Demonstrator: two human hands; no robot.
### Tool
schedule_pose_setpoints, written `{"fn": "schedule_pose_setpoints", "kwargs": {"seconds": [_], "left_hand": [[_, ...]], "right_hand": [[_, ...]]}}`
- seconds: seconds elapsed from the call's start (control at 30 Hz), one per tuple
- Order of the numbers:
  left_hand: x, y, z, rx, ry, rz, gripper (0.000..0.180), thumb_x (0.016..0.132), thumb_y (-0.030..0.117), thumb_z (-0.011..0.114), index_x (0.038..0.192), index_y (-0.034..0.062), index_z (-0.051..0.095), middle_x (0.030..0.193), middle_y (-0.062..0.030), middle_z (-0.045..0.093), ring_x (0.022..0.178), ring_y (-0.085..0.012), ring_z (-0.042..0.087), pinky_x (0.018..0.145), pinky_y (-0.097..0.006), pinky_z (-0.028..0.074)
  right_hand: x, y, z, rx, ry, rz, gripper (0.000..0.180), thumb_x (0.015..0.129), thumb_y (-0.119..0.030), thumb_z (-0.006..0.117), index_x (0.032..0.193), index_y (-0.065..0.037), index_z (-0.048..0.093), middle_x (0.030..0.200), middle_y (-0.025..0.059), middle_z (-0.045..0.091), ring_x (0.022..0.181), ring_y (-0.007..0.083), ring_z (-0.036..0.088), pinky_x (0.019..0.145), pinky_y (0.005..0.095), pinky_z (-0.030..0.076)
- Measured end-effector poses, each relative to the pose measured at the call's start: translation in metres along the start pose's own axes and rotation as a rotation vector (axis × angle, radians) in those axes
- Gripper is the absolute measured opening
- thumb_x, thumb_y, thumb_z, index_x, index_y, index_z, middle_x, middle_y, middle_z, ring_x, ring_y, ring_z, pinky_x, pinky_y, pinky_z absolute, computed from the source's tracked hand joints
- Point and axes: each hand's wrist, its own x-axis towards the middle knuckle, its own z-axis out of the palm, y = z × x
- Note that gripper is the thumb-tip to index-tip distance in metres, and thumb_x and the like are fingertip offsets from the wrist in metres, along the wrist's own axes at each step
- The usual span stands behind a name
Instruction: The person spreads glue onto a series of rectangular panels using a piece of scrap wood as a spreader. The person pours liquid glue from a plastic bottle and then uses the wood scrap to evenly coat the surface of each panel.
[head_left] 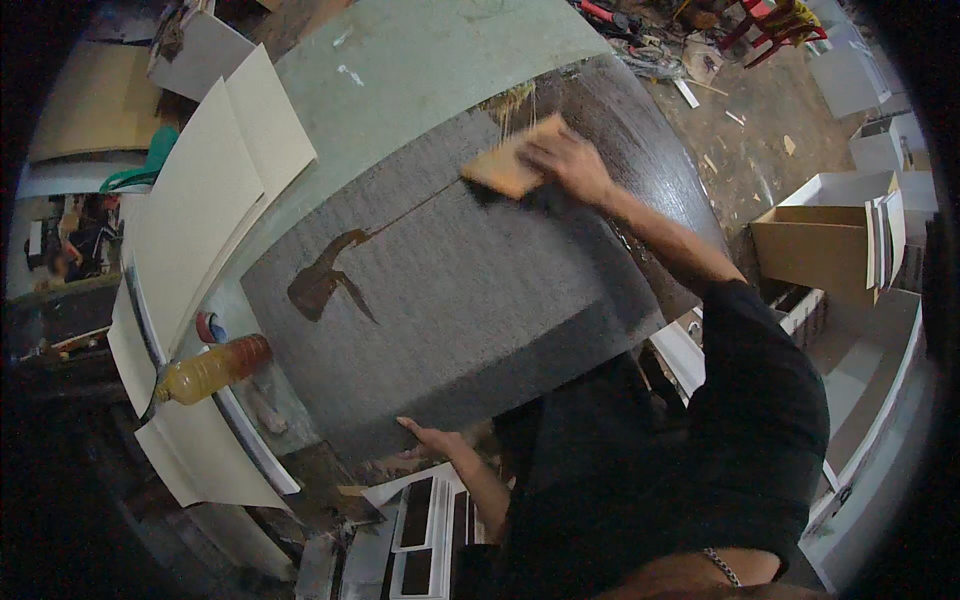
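broadly, a large dark grey panel point(470, 300) lies tilted across the middle of the scene, its surface dull and coated except for a bare brown patch point(325, 282) toward its left and a glossy dark strip along the far right edge; under it a pale green board point(420, 60) runs to the far side; cream sheets point(215, 190) lean at the left, overlapping one another; a brown cardboard box point(805, 245) stands open at the right, well apart from the panel; a plastic bottle point(215, 370) of amber liquid lies on its side near the panel's left edge; the right hand point(570, 165) is closed over a flat wooden block point(512, 160) pressed on the panel's far part; the left hand point(432, 437) rests open, fingers spread, against the panel's near edge.
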Motion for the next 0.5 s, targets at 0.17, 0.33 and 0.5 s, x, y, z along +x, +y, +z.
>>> {"fn": "schedule_pose_setpoints", "kwargs": {"seconds": [0.17,0.33,0.5], "left_hand": [[0.003,0.002,-0.004,0.027,0.051,-0.08,0.107,0.079,0.035,0.082,0.154,0.0177,0.008,0.149,-0.0213,0.035,0.123,-0.0375,0.051,0.102,-0.053,0.048],[0.009,-0.006,-0.007,-0.145,-0.08,0.071,0.11,0.08,0.034,0.081,0.155,0.0185,0.002,0.15,-0.0202,0.033,0.124,-0.0376,0.05,0.103,-0.054,0.048],[0.025,-0.013,-0.015,-0.054,-0.006,0.121,0.108,0.081,0.03,0.08,0.155,0.0164,0.003,0.147,-0.0198,0.039,0.124,-0.0351,0.051,0.103,-0.053,0.048]], "right_hand": [[-0.024,-0.075,-0.041,0.107,-0.032,-0.271,0.057,0.08,-0.019,0.057,0.136,-0.018,0.056,0.134,0.0095,0.057,0.127,0.0257,0.054,0.111,0.0487,0.039],[0.044,-0.002,-0.027,0.01,0.157,0.023,0.047,0.081,-0.019,0.061,0.128,-0.018,0.062,0.129,0.0066,0.062,0.121,0.0281,0.057,0.109,0.0448,0.041],[0.079,0.054,-0.014,-0.059,0.078,0.206,0.045,0.081,-0.021,0.063,0.125,-0.015,0.063,0.13,0.0062,0.062,0.122,0.0261,0.056,0.103,0.0397,0.045]]}}
